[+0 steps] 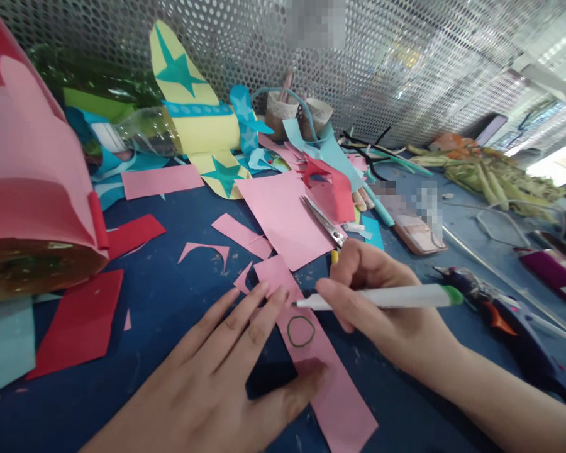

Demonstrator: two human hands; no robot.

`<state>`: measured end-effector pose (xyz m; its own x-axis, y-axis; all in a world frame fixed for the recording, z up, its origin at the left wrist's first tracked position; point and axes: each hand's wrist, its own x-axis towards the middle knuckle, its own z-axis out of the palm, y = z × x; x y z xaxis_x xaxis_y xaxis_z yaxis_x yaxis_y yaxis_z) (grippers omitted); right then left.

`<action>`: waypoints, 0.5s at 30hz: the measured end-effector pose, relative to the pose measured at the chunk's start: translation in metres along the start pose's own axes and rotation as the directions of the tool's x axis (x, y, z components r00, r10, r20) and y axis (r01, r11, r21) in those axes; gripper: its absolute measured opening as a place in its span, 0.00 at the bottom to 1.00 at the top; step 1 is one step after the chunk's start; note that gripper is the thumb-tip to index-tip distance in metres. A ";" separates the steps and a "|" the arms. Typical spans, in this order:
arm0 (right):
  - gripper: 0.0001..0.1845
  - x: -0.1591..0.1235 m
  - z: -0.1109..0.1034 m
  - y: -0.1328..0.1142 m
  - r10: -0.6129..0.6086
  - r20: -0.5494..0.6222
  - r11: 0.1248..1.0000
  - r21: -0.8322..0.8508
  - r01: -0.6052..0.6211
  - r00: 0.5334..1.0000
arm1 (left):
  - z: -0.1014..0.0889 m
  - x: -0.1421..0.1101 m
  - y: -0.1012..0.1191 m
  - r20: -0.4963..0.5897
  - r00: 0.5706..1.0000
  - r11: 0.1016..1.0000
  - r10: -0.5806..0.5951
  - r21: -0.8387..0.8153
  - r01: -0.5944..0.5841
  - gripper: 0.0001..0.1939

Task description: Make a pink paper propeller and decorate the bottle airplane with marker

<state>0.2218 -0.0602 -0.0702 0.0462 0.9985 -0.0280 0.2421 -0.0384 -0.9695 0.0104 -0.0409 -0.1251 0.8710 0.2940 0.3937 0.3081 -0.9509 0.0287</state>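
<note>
A long pink paper strip [342, 402] lies slantwise on the blue table, with a small green circle [300, 331] drawn on it. My left hand [231, 358] rests flat with fingers spread, its fingertips and thumb pressing on the strip. Between the thumb and fingers of my right hand [372, 296] is a white marker [400, 296] with a green end. The marker's tip points left, at the strip just above the circle; whether it touches the paper I cannot tell. Behind the right hand, scissors [324, 221] lie partly on a larger pink sheet [283, 217].
On the left stands a pink-and-red wrapped bottle [38, 170], near red paper pieces [82, 324]. A yellow paper plane [207, 132] with stars sits at the back. A glue gun [495, 314] and a phone-like object [412, 223] lie on the right. Perforated metal [245, 44] rises behind.
</note>
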 end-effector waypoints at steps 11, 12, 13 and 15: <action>0.18 0.004 -0.009 0.005 -0.015 0.078 0.999 0.041 0.012 0.997 | 0.006 -0.007 0.005 -0.048 0.999 1.000 -0.025 -0.012 0.024 0.30; 0.18 0.005 -0.009 0.005 -0.002 0.097 0.999 0.044 -0.002 0.995 | 0.007 -0.007 0.007 -0.044 0.999 0.999 -0.031 -0.023 0.030 0.29; 0.18 0.005 -0.009 0.004 0.013 0.113 0.999 0.048 -0.018 0.994 | 0.008 -0.009 0.009 -0.033 0.999 0.999 -0.041 -0.033 0.040 0.29; 0.18 0.006 -0.009 0.003 0.036 0.125 0.998 0.050 -0.042 0.991 | 0.010 -0.012 0.013 -0.005 0.997 0.996 -0.074 -0.047 0.074 0.28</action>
<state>0.2315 -0.0542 -0.0711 -0.0669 0.9934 -0.0931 0.1915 -0.0788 -0.9783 0.0082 -0.0553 -0.1388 0.8436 0.3633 0.3954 0.3531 -0.9301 0.1013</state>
